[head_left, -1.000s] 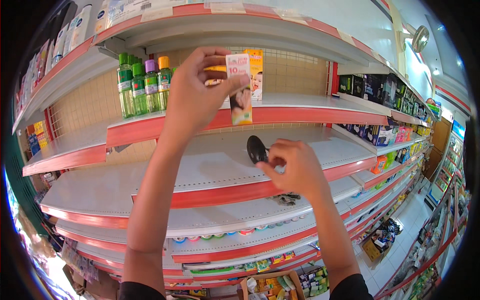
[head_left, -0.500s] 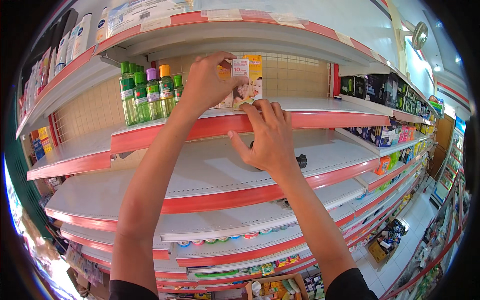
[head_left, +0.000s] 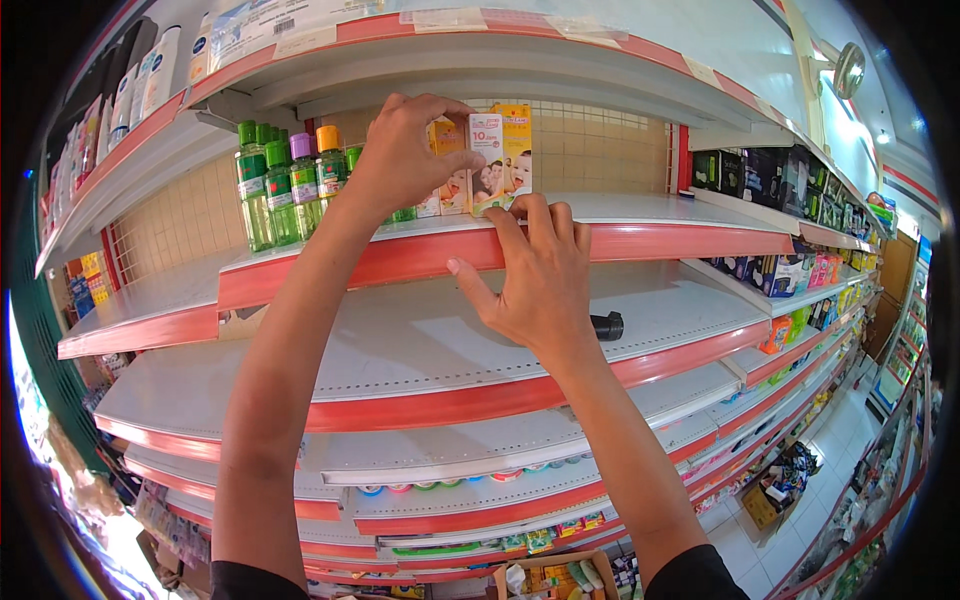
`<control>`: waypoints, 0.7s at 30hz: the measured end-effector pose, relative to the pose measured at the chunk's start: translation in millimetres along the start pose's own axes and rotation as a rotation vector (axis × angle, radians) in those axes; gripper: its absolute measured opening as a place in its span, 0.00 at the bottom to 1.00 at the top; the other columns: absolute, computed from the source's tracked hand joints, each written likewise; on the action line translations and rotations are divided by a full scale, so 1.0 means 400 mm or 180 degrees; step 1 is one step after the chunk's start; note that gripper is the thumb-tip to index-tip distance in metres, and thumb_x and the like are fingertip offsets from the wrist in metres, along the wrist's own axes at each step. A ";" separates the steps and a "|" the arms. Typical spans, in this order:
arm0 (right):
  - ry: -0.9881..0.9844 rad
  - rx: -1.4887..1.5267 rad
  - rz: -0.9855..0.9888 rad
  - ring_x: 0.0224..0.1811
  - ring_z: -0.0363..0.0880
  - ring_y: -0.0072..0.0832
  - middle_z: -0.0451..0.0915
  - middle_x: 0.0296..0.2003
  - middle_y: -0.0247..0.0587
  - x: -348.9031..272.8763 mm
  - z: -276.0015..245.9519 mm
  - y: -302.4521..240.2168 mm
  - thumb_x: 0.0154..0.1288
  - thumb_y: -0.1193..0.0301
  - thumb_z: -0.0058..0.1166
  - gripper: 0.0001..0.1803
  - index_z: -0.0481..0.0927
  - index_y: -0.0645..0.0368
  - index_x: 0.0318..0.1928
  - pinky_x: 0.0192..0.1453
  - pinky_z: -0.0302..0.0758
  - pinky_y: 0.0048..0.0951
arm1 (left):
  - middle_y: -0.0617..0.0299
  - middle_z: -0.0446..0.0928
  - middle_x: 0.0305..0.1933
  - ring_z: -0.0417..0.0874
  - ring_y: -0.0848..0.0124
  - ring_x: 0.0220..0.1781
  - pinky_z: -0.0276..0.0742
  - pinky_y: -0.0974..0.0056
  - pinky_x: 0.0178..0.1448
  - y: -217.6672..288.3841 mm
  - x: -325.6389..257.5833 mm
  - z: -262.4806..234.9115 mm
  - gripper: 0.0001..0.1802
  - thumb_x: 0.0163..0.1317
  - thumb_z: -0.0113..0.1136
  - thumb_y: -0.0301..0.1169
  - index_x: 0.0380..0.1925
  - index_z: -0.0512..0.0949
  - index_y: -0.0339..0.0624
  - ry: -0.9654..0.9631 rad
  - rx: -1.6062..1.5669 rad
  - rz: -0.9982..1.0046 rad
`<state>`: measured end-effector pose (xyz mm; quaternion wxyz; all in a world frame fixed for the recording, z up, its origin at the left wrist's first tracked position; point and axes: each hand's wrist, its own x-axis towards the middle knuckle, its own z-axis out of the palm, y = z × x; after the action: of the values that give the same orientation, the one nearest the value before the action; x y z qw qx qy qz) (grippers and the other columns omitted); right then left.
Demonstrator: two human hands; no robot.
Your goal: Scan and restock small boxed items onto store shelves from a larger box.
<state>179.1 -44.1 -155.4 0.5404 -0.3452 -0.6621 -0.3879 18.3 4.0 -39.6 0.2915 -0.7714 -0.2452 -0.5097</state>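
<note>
A slim white-and-pink box (head_left: 487,140) stands upright on the upper shelf, a family picture on its front. My left hand (head_left: 412,150) curves around its left side, thumb against the front and fingers at the top corner. Fingertips of my right hand (head_left: 540,265) rest by the box's foot at the red shelf edge; its thumb is spread away and that hand holds nothing. Right beside and behind the white box stands a yellow box (head_left: 519,150) with a baby picture. More yellow boxes (head_left: 452,192) show partly behind my left hand.
Green bottles (head_left: 280,190) with coloured caps stand left on the same shelf (head_left: 640,210). A black cylindrical object (head_left: 607,326) lies on the shelf below. Dark packages (head_left: 745,180) fill the right-hand shelving. An open carton (head_left: 560,570) of goods sits low down.
My left thumb has drawn back a little to the left across the white box's front. The view has shifted slightly. My right hand keeps its place by the box's foot.
</note>
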 end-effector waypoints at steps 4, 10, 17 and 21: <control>-0.0024 -0.0032 0.0051 0.44 0.64 0.40 0.69 0.41 0.45 0.001 -0.005 -0.003 0.53 0.48 0.59 0.29 0.80 0.64 0.40 0.45 0.61 0.41 | 0.58 0.83 0.44 0.76 0.60 0.46 0.74 0.57 0.53 -0.007 0.002 0.009 0.30 0.42 0.77 0.44 0.46 0.82 0.44 -0.0035 0.0030 -0.0164; 0.0031 -0.0023 0.0016 0.43 0.65 0.41 0.69 0.41 0.46 0.001 0.003 -0.006 0.54 0.47 0.58 0.30 0.80 0.64 0.40 0.45 0.61 0.41 | 0.58 0.83 0.43 0.76 0.61 0.45 0.74 0.57 0.52 -0.011 0.002 0.008 0.30 0.42 0.77 0.45 0.47 0.82 0.46 -0.0033 -0.0063 -0.0160; -0.0041 -0.0081 0.0107 0.43 0.65 0.40 0.70 0.41 0.46 0.003 0.000 -0.004 0.55 0.46 0.58 0.31 0.81 0.65 0.39 0.45 0.61 0.42 | 0.60 0.82 0.42 0.76 0.61 0.44 0.74 0.57 0.51 -0.010 0.004 0.016 0.30 0.43 0.77 0.45 0.47 0.82 0.47 -0.0113 -0.0015 -0.0247; 0.0026 -0.0117 0.0117 0.43 0.65 0.40 0.71 0.42 0.47 0.008 0.005 -0.010 0.55 0.44 0.57 0.32 0.82 0.66 0.37 0.44 0.61 0.42 | 0.61 0.82 0.43 0.75 0.59 0.47 0.73 0.56 0.55 -0.024 0.003 0.019 0.29 0.42 0.76 0.43 0.46 0.82 0.46 -0.0055 -0.0029 -0.0155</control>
<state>174.1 -44.0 -152.9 0.5437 -0.3656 -0.6462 -0.3914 17.4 16.2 -38.9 0.2734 -0.7709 -0.2641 -0.5111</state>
